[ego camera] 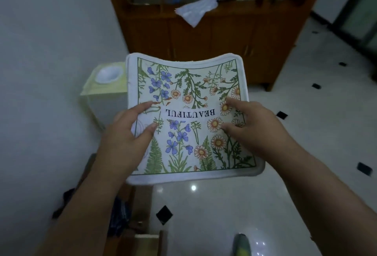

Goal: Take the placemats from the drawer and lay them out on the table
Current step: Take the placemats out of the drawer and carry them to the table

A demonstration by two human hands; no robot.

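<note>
A floral placemat [187, 84] with a white border and the word BEAUTIFUL upside down floats in front of me, held flat above the floor. My left hand [130, 131] grips its left side, thumb and fingers on top. My right hand [251, 125] holds its right side with fingers spread on the print. The far edge of the mat sags slightly. Whether more mats lie under it I cannot tell. At the lower left an open wooden drawer [140, 241] shows dark striped cloth [118, 217] inside.
A brown wooden cabinet [204, 35] with a white cloth [195, 11] draped on its ledge stands ahead. A pale green box-like stand [104, 84] sits by the white wall at left. White glossy floor tiles [214, 211] with black diamonds lie below.
</note>
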